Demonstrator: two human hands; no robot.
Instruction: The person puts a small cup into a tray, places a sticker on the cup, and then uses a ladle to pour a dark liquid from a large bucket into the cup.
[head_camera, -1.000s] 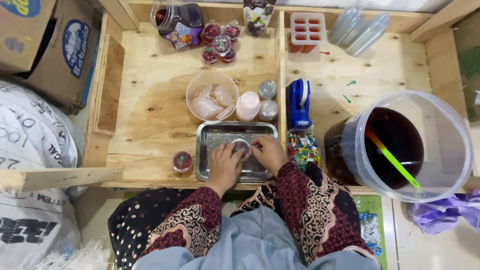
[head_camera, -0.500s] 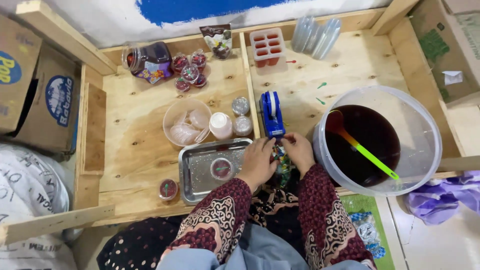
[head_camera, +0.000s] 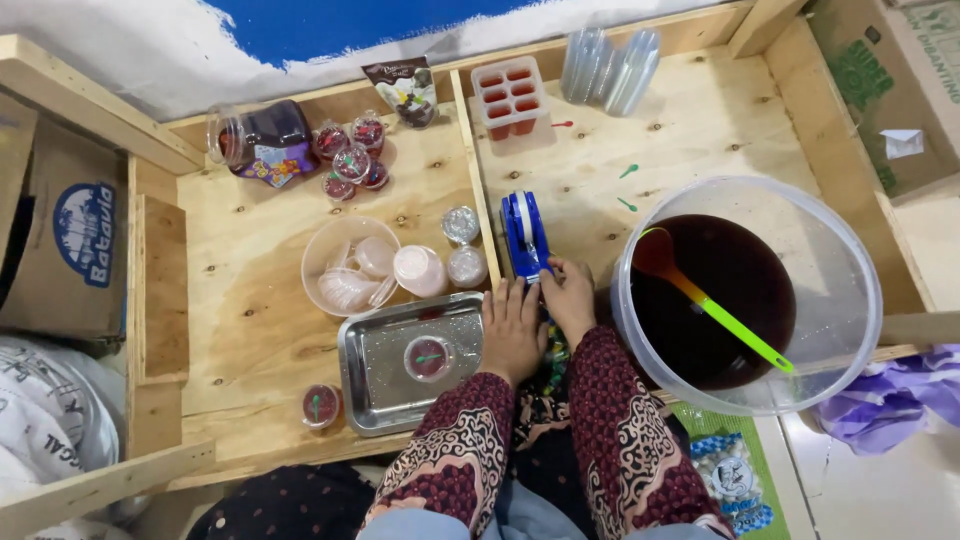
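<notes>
Left hand lying flat, palm down, fingers stretched forward; right hand close beside it, fingers curled; both forearms in patterned sleeves

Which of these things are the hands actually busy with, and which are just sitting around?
In hand: left hand and right hand at the blue tape dispenser; filled cup on the metal tray.

Lying about: big bucket, green ladle, jar, ice-lolly mould.

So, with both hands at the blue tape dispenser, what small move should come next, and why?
Probably pull a short strip of tape from the blue tape dispenser. The right hand has its fingers at its near end, the left hand lies flat beside it, and a filled cup waits in the metal tray.
</notes>
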